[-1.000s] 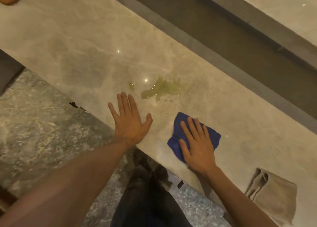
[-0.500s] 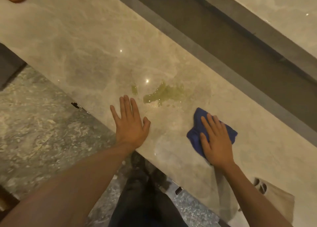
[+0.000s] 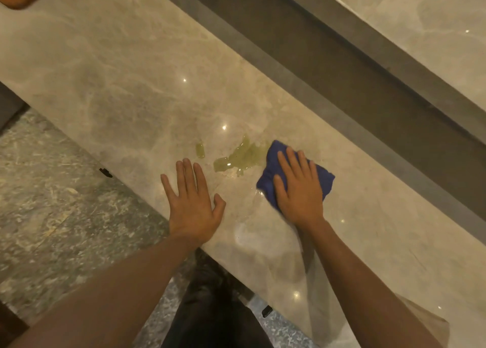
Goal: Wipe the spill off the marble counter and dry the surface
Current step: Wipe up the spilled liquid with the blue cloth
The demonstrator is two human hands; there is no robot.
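Right hand: the right hand [image 3: 298,189] is laid flat, fingers spread, and pressed on a blue cloth [image 3: 324,180]; nothing is gripped, the cloth is only pinned under the palm.
Left hand: the left hand [image 3: 193,203] is laid open and flat on the bare counter [image 3: 118,84], nothing held, at 9 o'clock from the cloth and apart from it.
Spill: a yellow-green puddle [image 3: 242,157] is seen between the hands, at 10 o'clock from the right hand; its right edge is touched by the cloth's far corner. A small separate drop [image 3: 200,150] lies at 9 o'clock from the puddle, just beyond the left fingertips.
Near edge: the counter's front edge is crossed by both wrists; the left palm sits just inside it.
Far edge: a dark recessed strip [image 3: 328,66] bounds the counter at 1 o'clock.
Open room: bare marble is left towards 10 o'clock and towards 4 o'clock.
Tan cloth: a corner [image 3: 431,326] is glimpsed at 5 o'clock, mostly hidden by the right forearm.
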